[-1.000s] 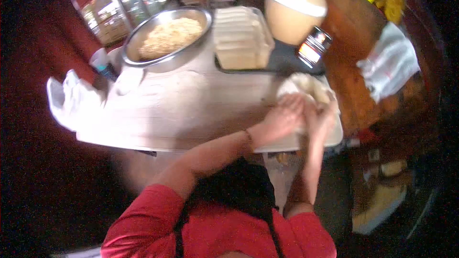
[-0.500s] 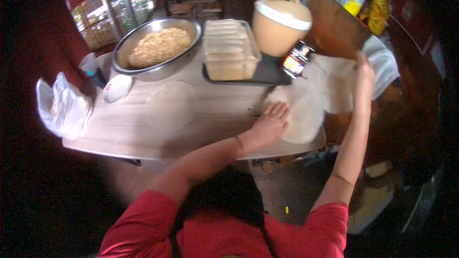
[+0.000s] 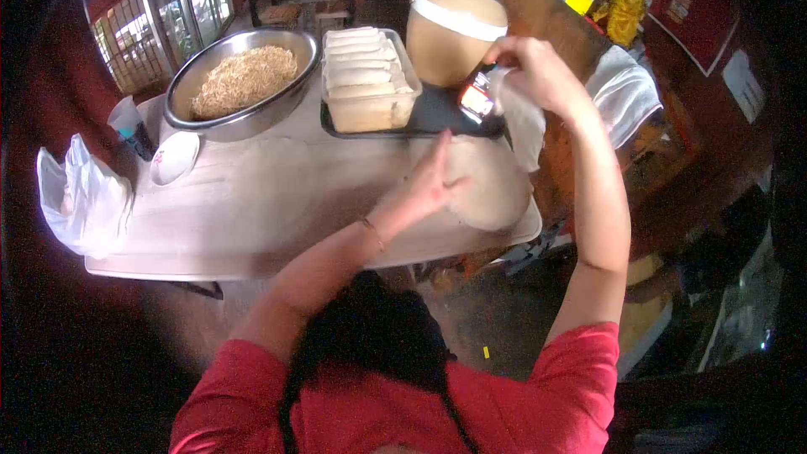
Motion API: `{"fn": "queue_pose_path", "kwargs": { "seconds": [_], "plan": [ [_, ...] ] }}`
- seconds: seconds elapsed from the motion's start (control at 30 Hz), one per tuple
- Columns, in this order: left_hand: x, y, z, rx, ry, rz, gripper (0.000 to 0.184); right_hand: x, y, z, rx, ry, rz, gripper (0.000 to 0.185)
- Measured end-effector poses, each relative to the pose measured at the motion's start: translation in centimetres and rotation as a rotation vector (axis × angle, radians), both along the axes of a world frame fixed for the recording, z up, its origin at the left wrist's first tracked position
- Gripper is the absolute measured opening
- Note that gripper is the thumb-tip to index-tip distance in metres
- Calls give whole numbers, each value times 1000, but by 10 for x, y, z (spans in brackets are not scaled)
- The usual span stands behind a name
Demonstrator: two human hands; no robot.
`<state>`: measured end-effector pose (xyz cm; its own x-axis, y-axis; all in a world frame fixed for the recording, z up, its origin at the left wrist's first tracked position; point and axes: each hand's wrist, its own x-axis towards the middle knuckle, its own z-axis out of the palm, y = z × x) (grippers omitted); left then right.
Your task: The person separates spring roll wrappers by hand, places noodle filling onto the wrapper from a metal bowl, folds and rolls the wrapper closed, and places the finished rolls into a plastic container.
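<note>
Right grip (image 3: 538,71): pinched on wrapper sheet (image 3: 524,128), right of tub (image 3: 370,115).
Left grip (image 3: 423,188): fingers apart.
Handling: I judge light, limp, tearable; hold edge.

The table (image 3: 214,231) bears a bowl (image 3: 273,111), tray (image 3: 440,108) and sheet (image 3: 496,189).

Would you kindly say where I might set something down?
The near-left tabletop looks bare, between the plastic bag and the left forearm; the middle is too blurred to tell. The bowl, container of rolls and canister crowd the far side, a round sheet the right.
</note>
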<state>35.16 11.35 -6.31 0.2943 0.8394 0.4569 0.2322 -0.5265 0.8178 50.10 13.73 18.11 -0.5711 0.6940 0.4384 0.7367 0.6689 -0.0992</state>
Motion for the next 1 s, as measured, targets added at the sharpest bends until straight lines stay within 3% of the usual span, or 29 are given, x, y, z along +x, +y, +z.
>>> {"fn": "queue_pose_path", "kwargs": {
  "seconds": [0.07, 0.13, 0.2, 0.27, 0.33, 0.37, 0.43, 0.5, 0.6, 0.67, 0.77, 0.83, 1.0],
  "plan": [
    [-30, -11, 21, 117, -165, 93, 99, -26, -15, -5, -247, -10, 108, 26],
    [-65, -33, 43, 193, -81, 166, 101, -41, -13, -14, -686, 139, 313, 30],
    [-102, -48, 43, 249, 12, 254, 93, -58, 1, -31, -836, 177, 414, 32],
    [-142, -63, 32, 156, -71, 94, 71, -78, 16, -62, -982, 218, 518, 35],
    [-188, -67, 1, -125, -15, 220, 48, -106, 31, -115, -1317, 351, 584, 38],
    [-202, -77, 0, -137, -12, 237, 48, -118, 40, -154, -1328, 347, 584, 39],
    [-226, -95, 7, -514, -125, 417, 42, -147, 37, -195, -1317, 199, 473, 40],
    [-246, -111, 13, -533, -90, 470, 45, -172, 21, -216, -1147, -40, 405, 31],
    [-284, -118, -7, -523, -106, 494, 48, -195, 27, -250, -1080, 68, 556, 23],
    [-302, -121, -13, -495, -161, 470, 48, -204, 15, -239, -1079, 130, 551, 17],
    [-312, -126, 0, -667, -99, 558, 44, -208, 12, -236, -1042, 183, 485, 19],
    [-319, -130, 3, -651, -15, 572, 34, -208, 15, -257, -1011, 294, 491, 36],
    [-341, -127, -25, -470, 50, 484, 19, -204, 6, -261, -913, 230, 457, 38]
  ]
}}
